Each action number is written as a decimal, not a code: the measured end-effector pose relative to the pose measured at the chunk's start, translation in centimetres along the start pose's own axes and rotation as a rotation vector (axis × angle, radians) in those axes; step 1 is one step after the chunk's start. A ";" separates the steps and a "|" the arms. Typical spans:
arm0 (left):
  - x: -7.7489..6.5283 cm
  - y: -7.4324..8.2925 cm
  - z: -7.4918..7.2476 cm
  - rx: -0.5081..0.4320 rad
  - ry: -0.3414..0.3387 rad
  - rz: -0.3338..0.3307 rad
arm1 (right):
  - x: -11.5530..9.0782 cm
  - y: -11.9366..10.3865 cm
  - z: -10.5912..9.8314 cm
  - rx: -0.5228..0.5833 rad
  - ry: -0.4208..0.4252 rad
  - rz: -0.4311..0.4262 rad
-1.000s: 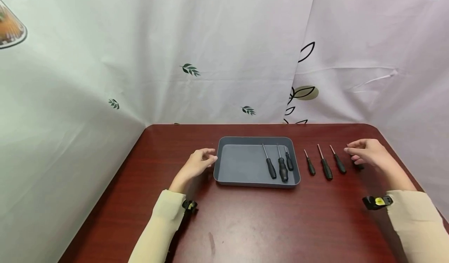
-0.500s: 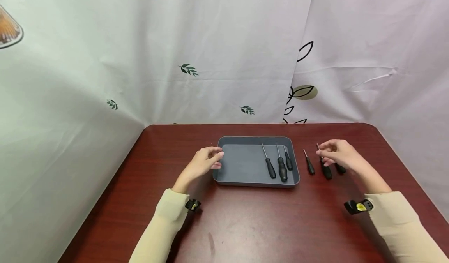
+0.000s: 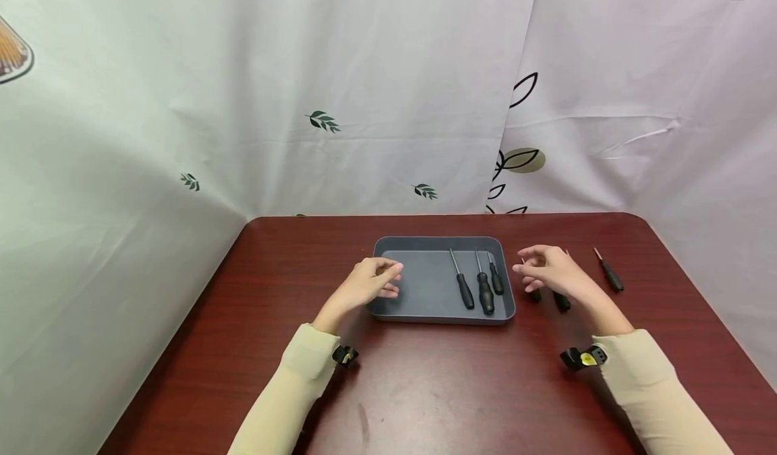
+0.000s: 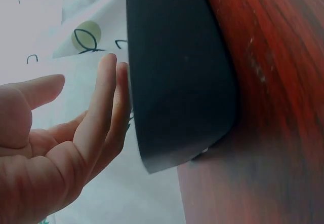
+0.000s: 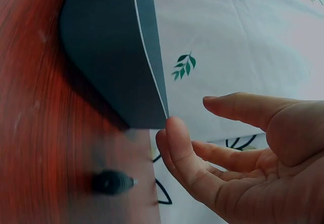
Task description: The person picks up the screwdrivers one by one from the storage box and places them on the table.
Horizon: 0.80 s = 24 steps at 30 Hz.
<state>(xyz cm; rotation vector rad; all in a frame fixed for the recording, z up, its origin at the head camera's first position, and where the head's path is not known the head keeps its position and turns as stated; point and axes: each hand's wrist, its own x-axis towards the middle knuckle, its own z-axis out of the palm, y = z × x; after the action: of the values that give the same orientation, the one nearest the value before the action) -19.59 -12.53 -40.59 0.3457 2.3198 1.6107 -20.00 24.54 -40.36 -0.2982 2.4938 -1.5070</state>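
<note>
My left hand (image 3: 371,281) reaches over the left side of a grey rectangular tray (image 3: 425,307), holding nothing. In the left wrist view its fingers (image 4: 104,97) are extended beside the tray's wall (image 4: 177,77), thumb apart. My right hand (image 3: 549,269) hovers just right of the tray over dark-handled screwdrivers, thumb and fingers spread with nothing between them. It partly hides one screwdriver (image 3: 561,302) and another (image 3: 535,296). In the right wrist view its fingertips (image 5: 177,133) overlap the tray's corner (image 5: 147,117), with a screwdriver handle (image 5: 111,182) lying below on the table.
Inside the tray's right half lie three screwdrivers, a long one (image 3: 465,292), a thick-handled one (image 3: 486,294) and a short one (image 3: 496,278). Another screwdriver (image 3: 610,273) lies farther right on the reddish-brown table (image 3: 461,381). A white patterned curtain (image 3: 376,91) stands behind.
My right hand has moved left from the rightmost screwdriver to beside the tray, uncovering that screwdriver. My left hand has shifted slightly right over the tray's left edge. The screwdrivers stay put.
</note>
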 end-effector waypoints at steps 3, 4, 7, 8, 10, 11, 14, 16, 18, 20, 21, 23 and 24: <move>0.3 -0.2 0.5 -0.004 -0.017 -0.002 | 0.3 -0.2 0.6 -0.010 0.001 0.005; 0.4 -0.2 0.7 -0.003 -0.021 -0.005 | 0.5 -0.2 0.9 -0.018 0.001 0.010; 0.7 -0.4 1.2 -0.003 -0.034 -0.007 | 0.9 -0.2 1.3 -0.051 -0.008 0.019; 0.8 -0.4 1.4 -0.005 -0.036 -0.011 | 1.0 -0.3 1.5 -0.055 -0.013 0.020; 0.9 -0.4 1.7 -0.009 -0.042 -0.015 | 1.3 -0.3 1.7 -0.057 -0.023 0.023; 0.9 -0.5 1.8 -0.013 -0.047 -0.017 | 1.4 -0.3 1.8 -0.056 -0.025 0.024; 1.0 -0.5 2.3 -0.029 -0.058 -0.026 | 1.7 -0.5 2.2 -0.049 -0.024 0.034; 1.1 -0.4 2.5 -0.046 -0.065 -0.028 | 1.9 -0.6 2.4 -0.049 -0.017 0.044; 1.2 -0.3 2.8 -0.060 -0.071 -0.026 | 2.1 -0.7 2.6 -0.042 -0.012 0.053; 1.3 -0.1 2.9 -0.074 -0.079 -0.025 | 2.2 -0.8 2.7 -0.033 -0.009 0.066; 1.4 0.0 3.0 -0.080 -0.084 -0.026 | 2.2 -0.8 2.8 -0.030 -0.008 0.074; 1.4 0.4 3.2 -0.082 -0.093 -0.024 | 2.4 -0.9 2.9 -0.021 -0.005 0.089; 1.5 0.4 3.2 -0.082 -0.096 -0.025 | 2.4 -0.9 2.9 -0.017 -0.005 0.096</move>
<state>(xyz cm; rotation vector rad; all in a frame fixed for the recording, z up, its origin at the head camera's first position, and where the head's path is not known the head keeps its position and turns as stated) -19.73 -9.08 -41.42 0.3659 2.1721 1.6350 -21.47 21.04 -41.09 -0.1817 2.4803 -1.4462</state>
